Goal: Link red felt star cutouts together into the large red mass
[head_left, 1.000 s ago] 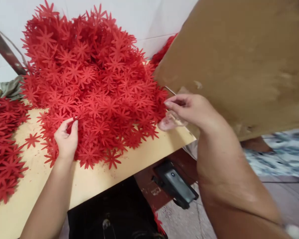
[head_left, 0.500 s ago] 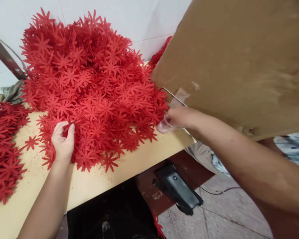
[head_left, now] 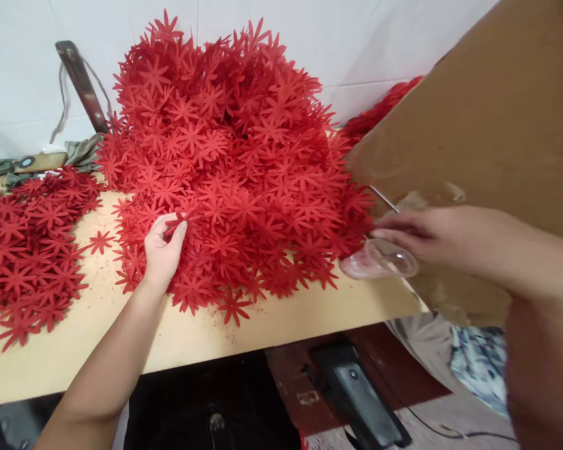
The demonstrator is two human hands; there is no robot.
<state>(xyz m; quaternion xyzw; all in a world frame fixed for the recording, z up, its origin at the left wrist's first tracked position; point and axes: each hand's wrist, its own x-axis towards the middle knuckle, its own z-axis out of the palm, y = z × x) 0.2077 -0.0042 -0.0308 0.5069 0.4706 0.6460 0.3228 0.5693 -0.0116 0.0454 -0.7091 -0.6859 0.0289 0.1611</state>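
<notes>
My left hand (head_left: 165, 250) pinches a red felt-like flower cutout (head_left: 182, 220) between thumb and fingers, at the front left of a large heap of red flower cutouts (head_left: 234, 156). Off to the right, my right hand (head_left: 410, 232) is closed, fingertips pointing left, just above a clear plastic cup (head_left: 380, 259). A thin metal rod (head_left: 383, 199) slants up and left from its fingers; how far they wrap round it is hidden. The cup lies tilted against the heap, with a pinkish tint inside.
A second pile of cutouts (head_left: 37, 250) lies left on the pale table (head_left: 225, 347). A large brown cardboard sheet (head_left: 488, 137) leans at the right, with more red cutouts (head_left: 380, 109) behind it. A black pedal (head_left: 366, 394) sits below the table.
The view has swung left, so things appear further right. My right hand has risen out of the cup's mouth to just above it. My left hand keeps its pinch.
</notes>
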